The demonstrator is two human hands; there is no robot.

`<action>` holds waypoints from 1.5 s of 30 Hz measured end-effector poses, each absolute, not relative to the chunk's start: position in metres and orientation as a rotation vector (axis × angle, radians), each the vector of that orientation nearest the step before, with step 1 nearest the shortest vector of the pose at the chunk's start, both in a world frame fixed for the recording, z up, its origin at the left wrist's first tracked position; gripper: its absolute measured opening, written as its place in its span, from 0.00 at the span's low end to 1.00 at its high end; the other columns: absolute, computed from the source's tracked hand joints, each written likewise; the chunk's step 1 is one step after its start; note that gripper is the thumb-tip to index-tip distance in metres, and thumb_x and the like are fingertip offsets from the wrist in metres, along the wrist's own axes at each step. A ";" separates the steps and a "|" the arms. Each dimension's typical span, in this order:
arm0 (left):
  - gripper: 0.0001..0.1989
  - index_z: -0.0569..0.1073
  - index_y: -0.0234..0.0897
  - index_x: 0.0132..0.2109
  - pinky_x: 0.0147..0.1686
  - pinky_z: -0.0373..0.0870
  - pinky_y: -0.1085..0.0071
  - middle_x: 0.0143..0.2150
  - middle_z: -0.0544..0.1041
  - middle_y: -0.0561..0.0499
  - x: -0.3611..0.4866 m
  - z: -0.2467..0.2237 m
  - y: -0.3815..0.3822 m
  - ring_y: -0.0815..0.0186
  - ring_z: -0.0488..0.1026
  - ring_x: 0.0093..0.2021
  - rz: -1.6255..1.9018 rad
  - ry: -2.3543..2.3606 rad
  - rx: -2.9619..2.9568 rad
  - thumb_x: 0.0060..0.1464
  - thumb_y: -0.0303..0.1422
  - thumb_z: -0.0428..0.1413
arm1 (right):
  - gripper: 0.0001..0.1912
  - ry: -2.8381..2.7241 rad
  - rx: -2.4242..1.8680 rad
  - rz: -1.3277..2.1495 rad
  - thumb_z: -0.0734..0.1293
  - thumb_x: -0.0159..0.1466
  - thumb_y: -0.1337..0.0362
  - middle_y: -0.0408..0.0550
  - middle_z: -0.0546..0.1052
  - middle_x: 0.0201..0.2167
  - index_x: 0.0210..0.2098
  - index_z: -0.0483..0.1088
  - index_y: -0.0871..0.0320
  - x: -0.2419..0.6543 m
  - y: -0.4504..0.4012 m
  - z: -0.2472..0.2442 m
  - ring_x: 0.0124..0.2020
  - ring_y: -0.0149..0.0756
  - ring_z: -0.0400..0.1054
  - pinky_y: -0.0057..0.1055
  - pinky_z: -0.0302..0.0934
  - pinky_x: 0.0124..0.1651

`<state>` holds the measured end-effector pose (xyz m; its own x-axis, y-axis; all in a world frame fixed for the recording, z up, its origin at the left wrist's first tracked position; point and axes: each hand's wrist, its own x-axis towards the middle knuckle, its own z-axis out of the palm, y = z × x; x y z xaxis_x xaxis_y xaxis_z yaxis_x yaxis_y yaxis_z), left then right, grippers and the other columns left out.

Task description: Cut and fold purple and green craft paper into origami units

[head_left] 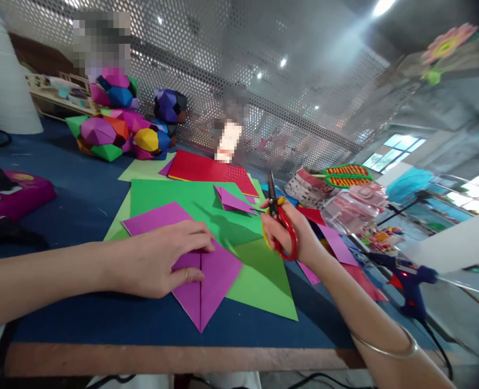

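Observation:
My left hand [158,258] lies on a purple sheet of paper [219,273], its thumb and fingertips spread on either side of a centre crease. The sheet's lower part is folded to a point towards me. Over the right side of the paper stack my right hand [290,232] grips scissors [287,237] with red and yellow handles. Their dark blades point up and away from me and look closed. A small folded purple piece [233,200] is just left of the scissors, above green paper [162,192]; I cannot tell whether my right fingers touch it.
Light green sheets [264,275] and red paper [207,170] lie around the work. Colourful folded-paper balls [105,132] stand at the back left. On the right are a blue glue gun [412,281] with a cord, and purple strips [339,246]. The table's front edge [174,359] runs close to me.

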<state>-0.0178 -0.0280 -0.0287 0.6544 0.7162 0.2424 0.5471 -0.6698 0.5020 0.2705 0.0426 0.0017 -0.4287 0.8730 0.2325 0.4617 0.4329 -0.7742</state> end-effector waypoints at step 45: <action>0.44 0.57 0.37 0.69 0.65 0.59 0.51 0.70 0.62 0.39 -0.007 -0.031 -0.034 0.47 0.61 0.68 0.522 1.202 2.373 0.55 0.57 0.57 | 0.27 -1.973 -1.671 0.749 0.59 0.70 0.47 0.53 0.77 0.56 0.63 0.66 0.53 0.327 -0.157 -0.010 0.53 0.44 0.74 0.35 0.70 0.52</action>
